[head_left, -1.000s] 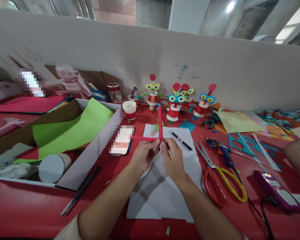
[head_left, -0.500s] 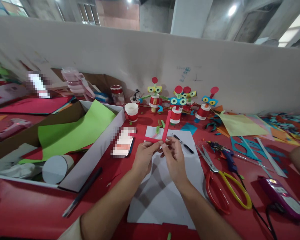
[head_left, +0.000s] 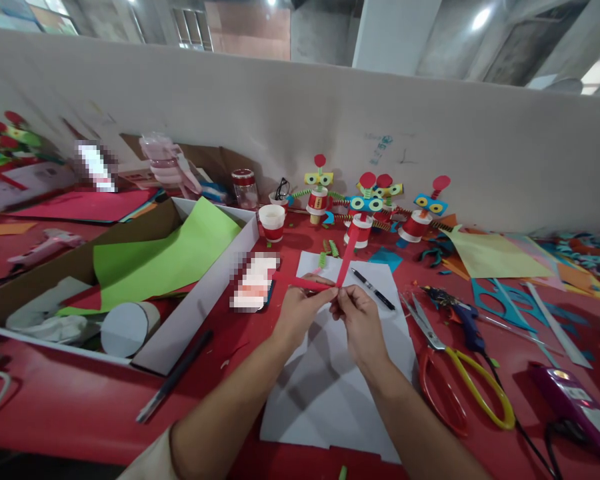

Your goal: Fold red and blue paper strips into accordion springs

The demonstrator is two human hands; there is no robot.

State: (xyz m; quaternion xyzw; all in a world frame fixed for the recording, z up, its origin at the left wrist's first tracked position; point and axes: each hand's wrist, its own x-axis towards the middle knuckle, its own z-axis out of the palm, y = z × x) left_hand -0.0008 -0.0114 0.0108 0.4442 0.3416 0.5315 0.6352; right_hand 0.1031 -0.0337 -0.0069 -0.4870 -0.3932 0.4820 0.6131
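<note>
My left hand [head_left: 300,315] pinches red paper strips [head_left: 348,259] where they meet at a corner. One strip points away from me and the other runs left across my fingers. My right hand [head_left: 364,327] is closed on the same corner, its thumb and fingertips pressed together there. Both hands are over white paper [head_left: 330,393] on the red table. A black pen [head_left: 373,289] lies on the sheet just beyond my right hand. Small folded green paper pieces [head_left: 333,249] are near the sheet's far edge. My fingers partly hide the join.
At left stands a white box [head_left: 200,310] holding green paper. Several paper-cup figures [head_left: 361,230] and a paper cup [head_left: 272,223] stand behind. On the right are scissors [head_left: 435,340], a glue gun [head_left: 467,323] and a purple device [head_left: 577,407]. A phone [head_left: 254,283] lies left of the sheet.
The view has shifted slightly left. The strip that points away has tilted to the right, and the left-pointing strip now lies closer along my left fingers. Both hands keep their hold on the corner.
</note>
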